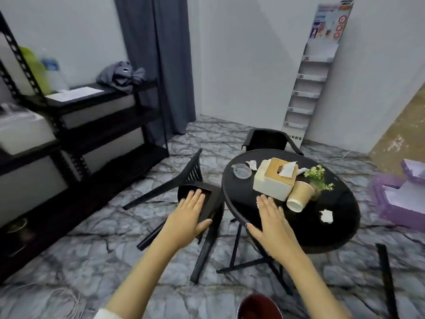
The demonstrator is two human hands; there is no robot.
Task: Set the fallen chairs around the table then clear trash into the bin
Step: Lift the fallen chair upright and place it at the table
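Left hand [189, 214] flat, fingers spread, empty; right hand [272, 221] likewise; stand's [308, 88] writing unreadable.

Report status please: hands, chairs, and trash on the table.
Left hand open, flat on tipped chair seat. Right hand open over table edge. Far chair upright. Paper cup on its side, crumpled tissue uncleared.
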